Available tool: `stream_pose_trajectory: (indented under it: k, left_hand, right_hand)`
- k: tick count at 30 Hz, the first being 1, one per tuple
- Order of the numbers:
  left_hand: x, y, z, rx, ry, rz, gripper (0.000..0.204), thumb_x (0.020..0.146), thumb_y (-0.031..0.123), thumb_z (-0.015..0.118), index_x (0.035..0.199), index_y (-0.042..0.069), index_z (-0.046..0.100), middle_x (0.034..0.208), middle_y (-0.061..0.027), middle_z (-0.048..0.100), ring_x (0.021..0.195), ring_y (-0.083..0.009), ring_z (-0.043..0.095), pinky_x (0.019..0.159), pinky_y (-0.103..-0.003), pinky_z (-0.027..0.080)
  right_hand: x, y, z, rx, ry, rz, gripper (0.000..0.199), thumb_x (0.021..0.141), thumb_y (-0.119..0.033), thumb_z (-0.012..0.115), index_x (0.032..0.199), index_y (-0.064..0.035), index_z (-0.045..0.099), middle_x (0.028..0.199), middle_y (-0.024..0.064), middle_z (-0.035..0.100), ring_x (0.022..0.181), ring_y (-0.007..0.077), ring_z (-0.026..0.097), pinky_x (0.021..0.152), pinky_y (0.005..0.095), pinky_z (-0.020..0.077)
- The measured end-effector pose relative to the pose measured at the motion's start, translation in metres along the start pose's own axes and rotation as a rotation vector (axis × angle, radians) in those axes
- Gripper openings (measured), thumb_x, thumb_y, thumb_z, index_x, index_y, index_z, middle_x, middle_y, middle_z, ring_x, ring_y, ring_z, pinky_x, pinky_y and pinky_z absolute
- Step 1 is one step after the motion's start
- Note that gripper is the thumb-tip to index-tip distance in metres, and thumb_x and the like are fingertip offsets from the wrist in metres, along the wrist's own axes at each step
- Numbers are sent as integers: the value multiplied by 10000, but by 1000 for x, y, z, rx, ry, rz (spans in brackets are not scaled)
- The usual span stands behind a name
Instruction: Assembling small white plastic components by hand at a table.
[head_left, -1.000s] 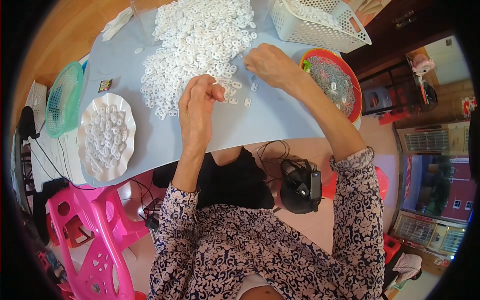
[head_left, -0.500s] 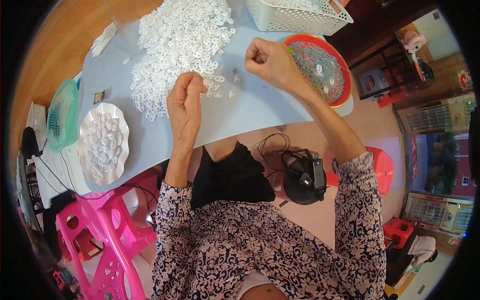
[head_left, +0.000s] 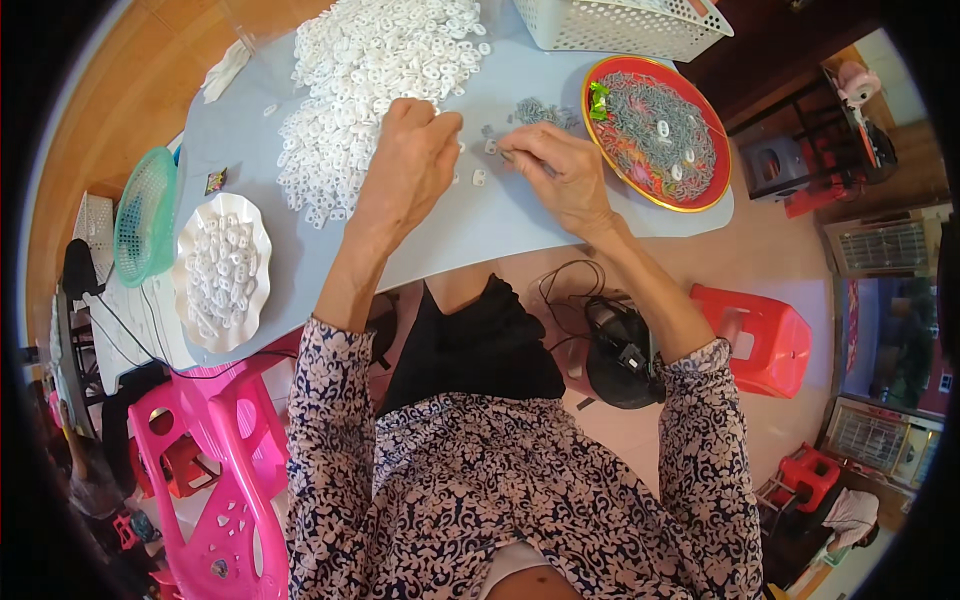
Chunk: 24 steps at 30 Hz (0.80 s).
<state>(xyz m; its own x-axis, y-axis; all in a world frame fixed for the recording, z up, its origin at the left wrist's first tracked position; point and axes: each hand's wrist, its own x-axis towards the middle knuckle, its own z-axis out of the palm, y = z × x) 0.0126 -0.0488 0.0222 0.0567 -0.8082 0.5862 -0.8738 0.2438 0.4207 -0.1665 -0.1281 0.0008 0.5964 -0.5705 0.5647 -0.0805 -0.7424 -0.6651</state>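
A large heap of small white plastic pieces with holes (head_left: pixel 375 60) covers the far left-middle of the table. My left hand (head_left: pixel 405 165) is closed over the heap's near right edge, its fingers curled under and their contents hidden. To its right, my right hand (head_left: pixel 562 178) pinches thumb and forefinger low over the tabletop. Whatever is between those fingertips is too small to make out. Beside them lie a loose white piece (head_left: pixel 479 178) and another white piece (head_left: pixel 491 146). A little heap of small grey metal parts (head_left: pixel 540 112) lies just beyond my right hand.
On the right, a red gold-rimmed tray (head_left: pixel 722 165) holds many grey metal parts and a green wrapper (head_left: pixel 598 101). A white perforated basket (head_left: pixel 630 38) stands behind it. At left are a wavy-edged white dish (head_left: pixel 262 250) of white pieces and a green mesh basket (head_left: pixel 145 220).
My right hand has come down nearer me, from a raised curled pose to a pinch by the loose pieces, uncovering the grey heap. My left hand has shifted slightly farther out. The whole view has shifted.
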Motion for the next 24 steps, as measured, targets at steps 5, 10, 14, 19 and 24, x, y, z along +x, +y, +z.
stream_pose_trajectory:
  k: [5, 10, 14, 19, 24]
  left_hand:
    - [10, 2, 19, -18, -145, 69, 139, 749, 13, 606, 887, 4, 619, 787, -138, 510, 846, -313, 489, 756, -388, 432]
    - [8, 2, 35, 152, -198, 103, 94, 744, 88, 621, 794, 8, 618, 823, -164, 549, 882, -329, 484, 802, -417, 413]
    - [8, 3, 39, 132, -194, 69, 84, 736, 33, 614, 816, 16, 598, 842, -155, 526, 880, -333, 474, 786, -409, 421]
    - [13, 2, 38, 108, -198, 69, 78, 742, 67, 608, 791, 7, 606, 823, -163, 557, 871, -326, 488, 807, -416, 404]
    - [15, 4, 47, 114, -241, 86, 89, 756, 29, 578, 844, 16, 575, 829, -158, 537, 860, -338, 475, 782, -413, 420]
  right_hand:
    - [0, 6, 1, 148, 128, 82, 158, 766, 79, 608, 898, 5, 652, 885, 94, 628, 714, 169, 664, 623, 255, 531]
    - [0, 7, 1, 150, 109, 97, 160, 766, 79, 605, 901, 8, 655, 858, 88, 634, 680, 152, 654, 611, 250, 525]
    - [0, 3, -4, 140, 59, 127, 145, 769, 67, 605, 895, 15, 652, 791, 81, 642, 635, 127, 636, 581, 236, 506]
    - [0, 5, -3, 183, 113, 230, 130, 777, 45, 606, 890, 7, 657, 751, 64, 645, 627, 107, 629, 563, 232, 491]
    - [0, 8, -3, 206, 131, 261, 131, 780, 35, 606, 895, -1, 659, 743, 55, 646, 631, 99, 624, 573, 231, 488]
